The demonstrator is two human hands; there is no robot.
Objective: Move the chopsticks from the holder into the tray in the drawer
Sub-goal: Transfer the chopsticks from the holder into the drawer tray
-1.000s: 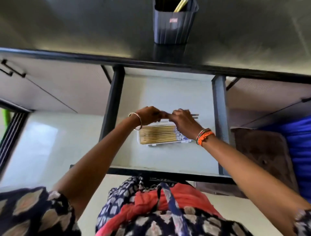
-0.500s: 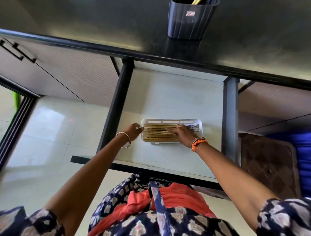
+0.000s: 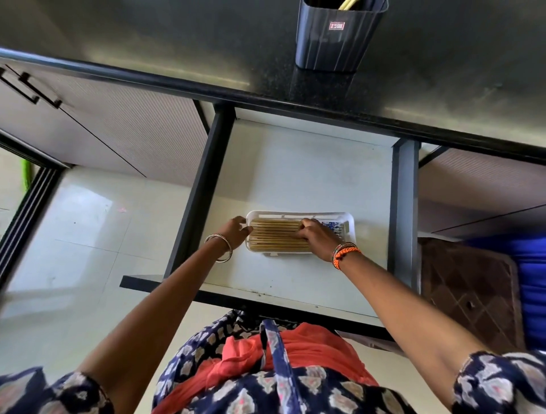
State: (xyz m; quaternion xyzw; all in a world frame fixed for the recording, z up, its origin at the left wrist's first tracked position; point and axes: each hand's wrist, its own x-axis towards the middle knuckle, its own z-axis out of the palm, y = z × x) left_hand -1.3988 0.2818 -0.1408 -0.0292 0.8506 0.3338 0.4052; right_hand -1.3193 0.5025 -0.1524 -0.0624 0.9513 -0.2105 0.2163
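A white tray (image 3: 300, 214) lies in the open drawer (image 3: 295, 165), filled with several bamboo chopsticks (image 3: 274, 238) lying side by side; their blue-patterned ends point right. My left hand (image 3: 236, 230) grips the tray's left rim with its fingertips at the chopstick ends. My right hand (image 3: 316, 236) rests on the chopsticks near their right part, fingers curled down on them. A dark blue ribbed holder (image 3: 336, 38) stands on the counter above the drawer, with yellow chopstick tips (image 3: 348, 4) showing at its mouth.
The dark countertop (image 3: 177, 44) juts over the drawer's back. Black drawer sides (image 3: 204, 183) flank the white floor. Closed cabinet fronts (image 3: 124, 130) sit on the left, pale floor tiles (image 3: 88, 236) below, a brown mat (image 3: 472, 295) and blue cloth on the right.
Both hands, joined above the tray holding chopsticks, lowered them into it and moved apart. The left hand went to the tray's left end, and the chopsticks now lie level.
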